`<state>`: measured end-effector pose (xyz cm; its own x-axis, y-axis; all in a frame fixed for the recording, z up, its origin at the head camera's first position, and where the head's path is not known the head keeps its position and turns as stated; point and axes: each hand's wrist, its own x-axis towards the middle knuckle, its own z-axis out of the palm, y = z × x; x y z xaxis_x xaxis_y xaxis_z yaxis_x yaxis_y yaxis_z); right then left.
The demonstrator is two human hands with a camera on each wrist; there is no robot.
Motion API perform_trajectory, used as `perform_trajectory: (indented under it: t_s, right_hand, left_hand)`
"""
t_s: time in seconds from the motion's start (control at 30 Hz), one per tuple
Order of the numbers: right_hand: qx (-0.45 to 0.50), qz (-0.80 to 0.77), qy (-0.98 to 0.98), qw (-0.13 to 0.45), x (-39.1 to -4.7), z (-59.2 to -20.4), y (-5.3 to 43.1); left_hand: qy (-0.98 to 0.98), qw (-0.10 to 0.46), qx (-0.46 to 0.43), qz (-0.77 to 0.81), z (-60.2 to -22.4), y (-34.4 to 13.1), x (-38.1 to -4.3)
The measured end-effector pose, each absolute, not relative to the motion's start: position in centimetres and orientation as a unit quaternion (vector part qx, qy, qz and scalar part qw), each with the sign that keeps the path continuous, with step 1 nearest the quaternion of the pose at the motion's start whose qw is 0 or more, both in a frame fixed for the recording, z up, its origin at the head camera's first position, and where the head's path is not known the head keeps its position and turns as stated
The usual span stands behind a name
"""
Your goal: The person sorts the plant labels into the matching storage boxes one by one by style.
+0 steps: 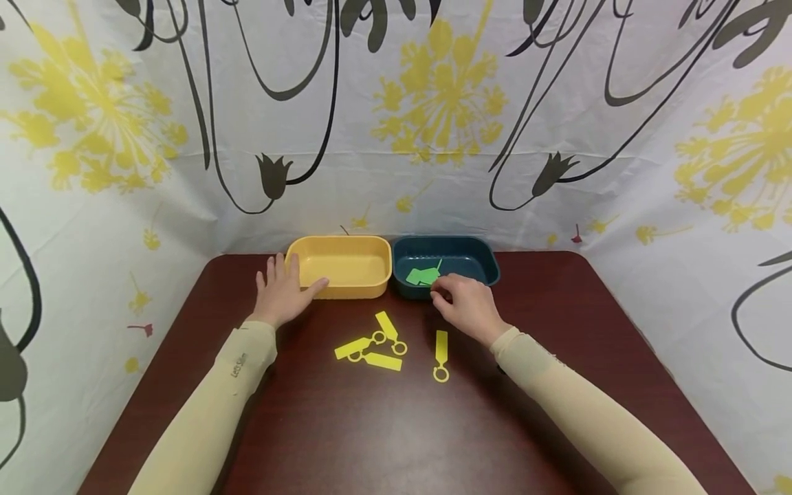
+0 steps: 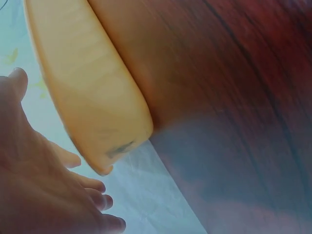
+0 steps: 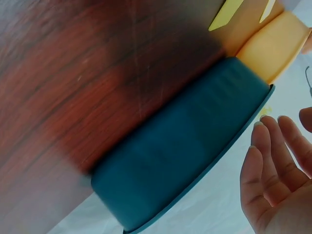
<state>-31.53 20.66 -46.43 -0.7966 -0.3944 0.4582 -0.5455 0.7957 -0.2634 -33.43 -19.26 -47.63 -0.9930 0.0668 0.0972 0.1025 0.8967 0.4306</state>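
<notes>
At the front left corner of the yellow bin (image 1: pixel 371 291), my left hand (image 1: pixel 278 297) is spread, with its fingers over the rim. In the left wrist view, straight fingers (image 2: pixel 92 184) show beside the bin's end. My right hand (image 1: pixel 468 306) is above the front rim of the dark teal bin (image 1: pixel 476 278), its fingers relaxed. The right wrist view shows those fingers (image 3: pixel 278 151) bent loosely, with nothing between them. Green tags (image 1: pixel 425 276) lie inside the teal bin. Closest to my right hand on the table is a yellow tag (image 1: pixel 441 347) with a ring end.
Several more yellow ring tags (image 1: pixel 382 361) lie in a loose group on the dark red-brown table (image 1: pixel 383 433), in front of the bins. The two bins stand side by side at the back edge. A patterned white cloth (image 1: pixel 346 137) hangs behind and along both sides.
</notes>
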Motion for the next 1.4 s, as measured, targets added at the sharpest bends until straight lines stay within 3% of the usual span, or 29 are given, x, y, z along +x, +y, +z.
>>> perform_trajectory:
  t_s: [0.97, 1.4]
  right_hand:
    - [0.175, 0.182, -0.952, 0.175, -35.2, -47.0, 28.1]
    - [0.166, 0.133, -0.972, 0.105, -36.9, -47.9, 30.7]
  left_hand:
    - [-0.966, 0.125, -0.138, -0.177, -44.2, -14.8, -28.9]
    - [-0.970, 0.096, -0.163, -0.153, -43.6, -12.7, -26.4]
